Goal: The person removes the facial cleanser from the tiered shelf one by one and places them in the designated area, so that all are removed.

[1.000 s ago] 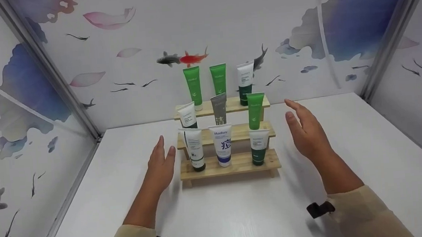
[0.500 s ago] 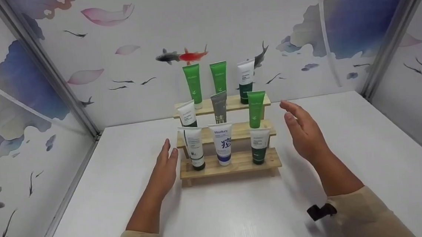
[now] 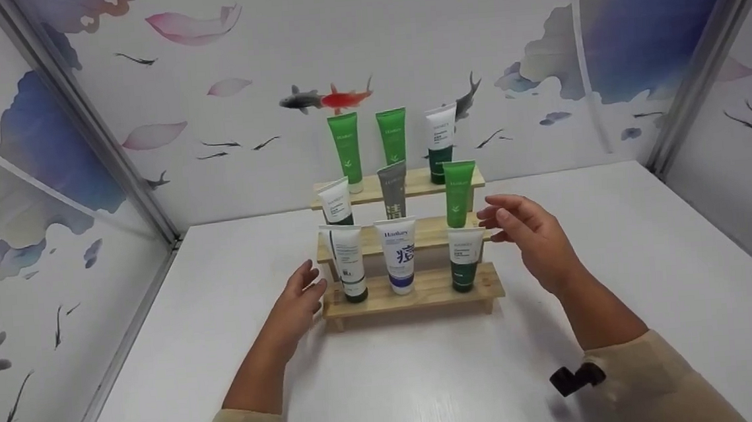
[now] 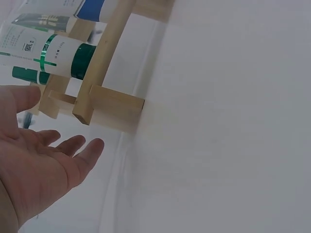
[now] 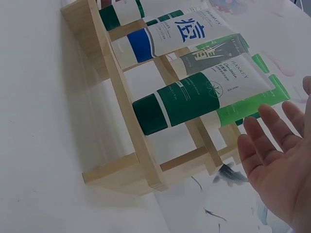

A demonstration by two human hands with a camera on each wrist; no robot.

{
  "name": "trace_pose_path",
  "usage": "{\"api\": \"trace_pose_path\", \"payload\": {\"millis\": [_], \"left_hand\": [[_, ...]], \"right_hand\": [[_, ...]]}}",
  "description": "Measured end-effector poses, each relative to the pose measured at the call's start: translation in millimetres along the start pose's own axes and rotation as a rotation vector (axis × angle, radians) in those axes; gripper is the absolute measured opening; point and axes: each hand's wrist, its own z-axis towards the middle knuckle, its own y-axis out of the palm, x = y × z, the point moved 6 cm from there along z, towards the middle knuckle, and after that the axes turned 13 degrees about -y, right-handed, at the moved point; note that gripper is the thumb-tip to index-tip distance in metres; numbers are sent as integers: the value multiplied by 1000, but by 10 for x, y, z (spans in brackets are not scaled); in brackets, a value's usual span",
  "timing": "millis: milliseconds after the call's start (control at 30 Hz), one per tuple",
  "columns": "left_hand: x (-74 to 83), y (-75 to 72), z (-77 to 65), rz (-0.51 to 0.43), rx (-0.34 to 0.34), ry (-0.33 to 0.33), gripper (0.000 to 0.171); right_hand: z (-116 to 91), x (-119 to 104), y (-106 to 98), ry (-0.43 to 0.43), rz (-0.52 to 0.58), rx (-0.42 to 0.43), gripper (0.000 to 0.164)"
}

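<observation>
A three-tier pale wooden stand (image 3: 433,292) on the white surface (image 3: 415,387) carries nine white, green and grey plastic tubes (image 3: 399,252), cap-down. Left hand (image 3: 295,309) and right hand (image 3: 540,246) flank it, fingers (image 4: 89,155) relaxed, grasping nothing. Bumping or tilting could topple tubes.

The left hand (image 3: 296,306) holds nothing; its fingers (image 4: 90,154) are loosely bent, the thumb (image 4: 26,98) spread apart from them, and its palm turns inward, toward the other hand. Behind it, the left forearm (image 3: 255,378) slants back and outward. The right hand (image 3: 537,243) reaches farther forward, likewise unladen, its fingers gently curved and its palm facing inward. The right forearm (image 3: 598,314) slopes back behind it and out to the right. The hands are well apart.
</observation>
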Motion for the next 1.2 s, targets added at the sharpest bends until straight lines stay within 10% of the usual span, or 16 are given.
{"api": "trace_pose_path", "payload": {"millis": [1200], "left_hand": [[-109,78,15,-96,-101,-14,74]], "right_hand": [[413,-220,-141,5,55,72,46]]}}
